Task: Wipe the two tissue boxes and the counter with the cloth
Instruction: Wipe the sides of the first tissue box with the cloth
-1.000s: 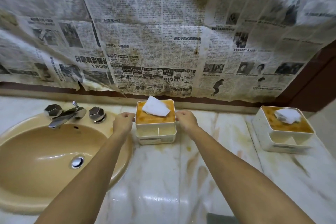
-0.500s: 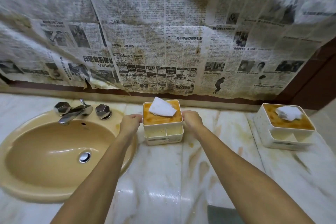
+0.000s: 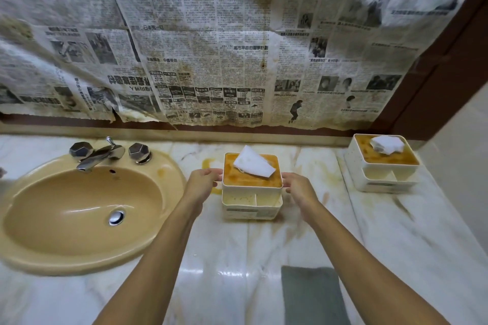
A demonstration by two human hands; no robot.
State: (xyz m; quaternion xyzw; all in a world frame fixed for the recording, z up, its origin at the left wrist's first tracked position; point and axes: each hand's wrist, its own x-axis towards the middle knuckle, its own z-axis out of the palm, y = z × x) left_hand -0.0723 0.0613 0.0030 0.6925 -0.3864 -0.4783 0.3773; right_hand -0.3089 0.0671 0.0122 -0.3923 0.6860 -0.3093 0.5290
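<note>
A cream tissue box (image 3: 250, 209) with a stained orange top and a white tissue sticking out stands in the middle of the marble counter (image 3: 232, 272). My left hand (image 3: 203, 182) grips its left side and my right hand (image 3: 298, 188) grips its right side. A second, similar tissue box (image 3: 383, 179) stands at the back right near the wall. A grey cloth (image 3: 309, 295) lies flat on the counter near the front edge, under my right forearm, untouched. Behind the held box, a yellow ring stain (image 3: 208, 166) marks the counter.
A tan sink (image 3: 79, 215) with a chrome faucet (image 3: 100, 153) fills the left side. Stained newspaper (image 3: 211, 47) covers the wall behind. A dark brown frame (image 3: 449, 60) borders the right side. Brownish streaks mark the marble.
The middle tissue box has come away from the wall toward me between both hands, uncovering a yellow stain where it stood.
</note>
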